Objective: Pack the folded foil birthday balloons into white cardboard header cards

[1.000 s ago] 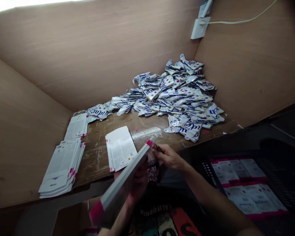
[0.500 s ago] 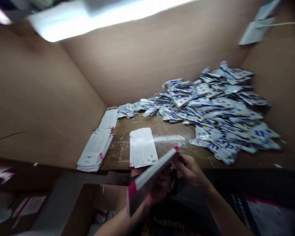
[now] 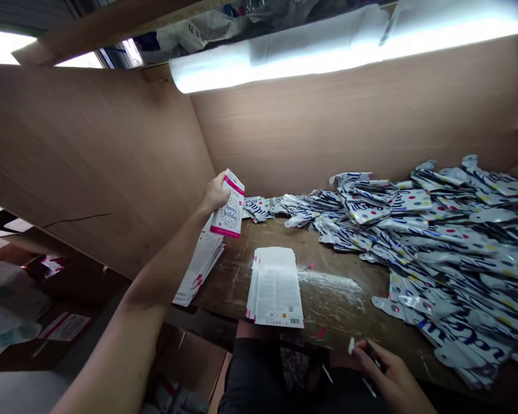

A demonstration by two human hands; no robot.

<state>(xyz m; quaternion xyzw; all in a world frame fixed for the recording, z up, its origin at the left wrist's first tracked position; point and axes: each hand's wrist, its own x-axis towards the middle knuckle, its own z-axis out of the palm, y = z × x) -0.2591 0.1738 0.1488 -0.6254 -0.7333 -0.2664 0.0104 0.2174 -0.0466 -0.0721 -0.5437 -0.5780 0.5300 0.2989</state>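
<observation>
My left hand (image 3: 217,194) is closed on the top corner of a white and pink "happy birthday" packet (image 3: 230,208), held over the back left of the table. Just below it lies a fanned stack of white packets (image 3: 202,261). A second stack (image 3: 277,287), white with a pink edge, rests near the front edge at the middle. Low on the right, my right hand (image 3: 380,368) has its fingers pinched around a dark, slim tool, with a small white scrap at the fingertips; the tool's shape is partly hidden.
Foil packages with blue lettering and coloured dots (image 3: 431,230) are heaped along the back and right. Wooden panels (image 3: 285,138) enclose the table (image 3: 237,270). Small pink scraps lie near the front edge. An open cardboard box (image 3: 198,356) stands below at the left.
My left hand has moved up and left with the packet, now turned front side out. My right hand has come away from it, lower right. The view has shifted.
</observation>
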